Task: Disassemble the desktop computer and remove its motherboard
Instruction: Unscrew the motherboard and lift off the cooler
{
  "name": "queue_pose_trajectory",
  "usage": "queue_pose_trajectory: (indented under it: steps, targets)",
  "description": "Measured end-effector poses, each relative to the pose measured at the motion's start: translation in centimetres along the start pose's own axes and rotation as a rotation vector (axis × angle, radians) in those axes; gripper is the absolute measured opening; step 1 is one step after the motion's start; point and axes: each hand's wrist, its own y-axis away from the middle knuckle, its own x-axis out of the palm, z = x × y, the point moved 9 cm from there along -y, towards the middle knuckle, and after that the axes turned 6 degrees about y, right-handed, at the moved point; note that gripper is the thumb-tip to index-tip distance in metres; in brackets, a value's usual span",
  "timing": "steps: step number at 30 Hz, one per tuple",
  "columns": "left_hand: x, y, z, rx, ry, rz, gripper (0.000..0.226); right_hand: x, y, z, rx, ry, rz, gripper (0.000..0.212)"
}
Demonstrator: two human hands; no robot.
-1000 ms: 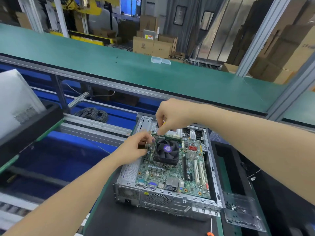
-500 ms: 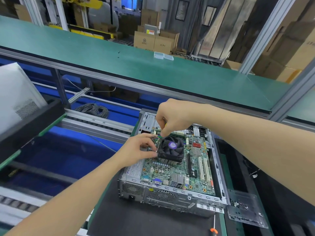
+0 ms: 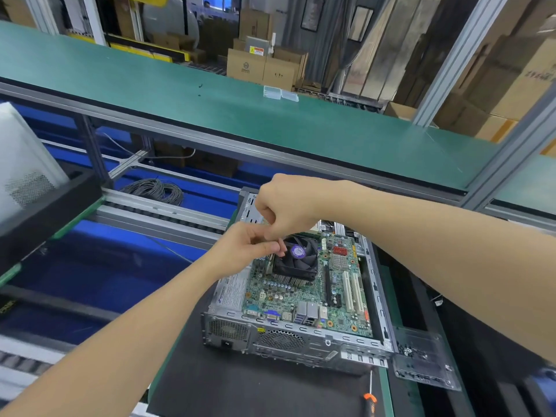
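An orange-handled screwdriver (image 3: 370, 398) lies nearest on the black tabletop (image 3: 240, 386), behind it the open desktop case (image 3: 288, 341) holds the motherboard (image 3: 337, 308) flat inside, and over its cooler fan (image 3: 298, 261) the left hand (image 3: 240, 251) and right hand (image 3: 282, 206) meet, fingers curled tight, their hold hidden.

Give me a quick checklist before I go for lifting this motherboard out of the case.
1. Motherboard exposed in the case: ok.
2. Fan off the board: not ok, it sits on it.
3. Grip of left hand and right hand beside the fan: cannot tell, fingers curled, contents hidden.
4. Mounting screws out: cannot tell.
5. Screwdriver nearby: ok, on the mat in front of the case.
6. Clear tray for screws: ok, at the case's right corner.
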Motion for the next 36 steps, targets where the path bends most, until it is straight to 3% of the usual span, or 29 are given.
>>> queue_pose_trajectory:
  steps: [3,6,8,11,15,19,26,31,34,36]
  targets:
    - [0.0,-0.4,0.3,-0.004,-0.018,-0.012,0.029,-0.5,0.4,-1.7,0.199,-0.098,-0.039,0.045]
    - [0.5,-0.6,1.0,-0.012,0.022,0.015,0.028,0.9,0.9,-2.4,0.38,-0.038,0.204,0.038]
    - [0.6,-0.6,1.2,-0.006,0.067,0.053,0.024,2.0,1.0,-1.8,0.367,0.011,0.373,0.035]
    - [0.4,-1.0,0.7,0.073,-0.025,0.142,0.014,2.0,0.3,-1.2,0.316,0.036,0.406,0.03]
    - [1.5,-1.2,1.7,0.096,-0.293,0.249,0.048,3.4,0.0,-1.9,0.364,-0.041,0.523,0.038]
    - [1.5,-1.3,3.7,0.028,-0.209,0.195,0.052,4.4,0.1,-2.7,0.366,-0.067,0.625,0.051]
    - [1.5,-1.3,3.7,0.043,-0.167,0.193,0.05,2.3,-0.9,-0.8,0.01,0.278,0.312,0.054]
    - [1.2,-1.2,3.8,0.016,-0.228,0.163,0.052,1.7,0.3,1.9,-0.246,0.485,0.064,0.024]
    - [0.9,-1.1,3.8,-0.065,-0.154,0.172,0.053,1.9,1.1,3.3,-0.393,0.631,0.023,0.035]
    - [0.4,-1.0,3.2,-0.098,0.031,0.197,0.056,1.6,1.1,4.1,-0.423,0.638,0.005,0.041]
